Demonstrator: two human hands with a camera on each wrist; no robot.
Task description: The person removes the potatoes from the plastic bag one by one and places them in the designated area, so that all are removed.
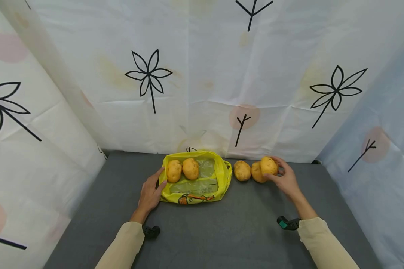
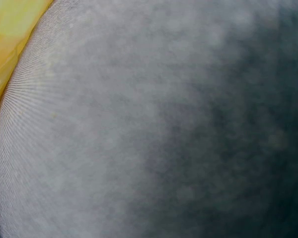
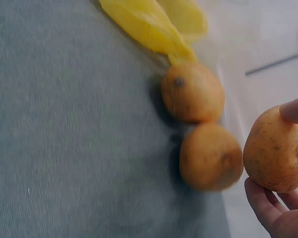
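A yellow plastic bag (image 1: 224,186) lies with its mouth spread wide, and two potatoes (image 1: 190,169) sit inside toward its left. My left hand (image 1: 150,193) holds the bag's left edge, thumb and fingers at the rim. To the right of the bag, my right hand (image 1: 286,181) grips a potato (image 3: 275,151) between thumb and fingers, raised off the table. Two more potatoes stand side by side on the table: the left one (image 1: 242,171) is near the bag, and the other (image 3: 211,156) is partly covered by the held potato in the head view.
The dark grey table (image 1: 215,235) runs back to a pale curtain (image 1: 202,74) printed with black leaves and twigs, which also hangs at both sides. The bag and potatoes are close to the table's back edge. Black devices (image 1: 288,223) are worn at both wrists.
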